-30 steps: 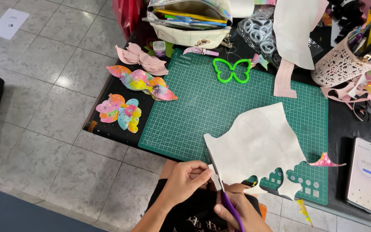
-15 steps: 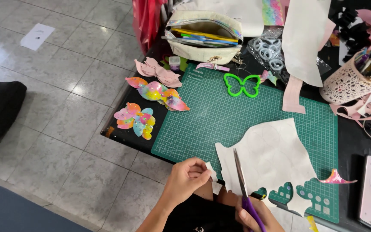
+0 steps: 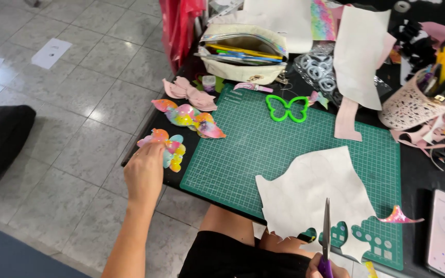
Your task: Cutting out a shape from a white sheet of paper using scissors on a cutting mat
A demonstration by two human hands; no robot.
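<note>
At the near left corner of the worktop, seen from the head camera, the left hand reaches out with its fingers curled down onto a rainbow butterfly cut-out, its fingertips touching the piece's left wing; whether they pinch it or only press on it cannot be told. The cut-out lies on the dark edge, just beside the green cutting mat and near two more winged shapes, one multicoloured and one pale pink. The right hand, low at the frame's bottom edge, is wrapped round purple-handled scissors, blades upright and pressed together, over a white sheet with cut-away notches. By the look of it, the step in hand is setting down or straightening a finished shape; the next move would call for a light, flat touch.
</note>
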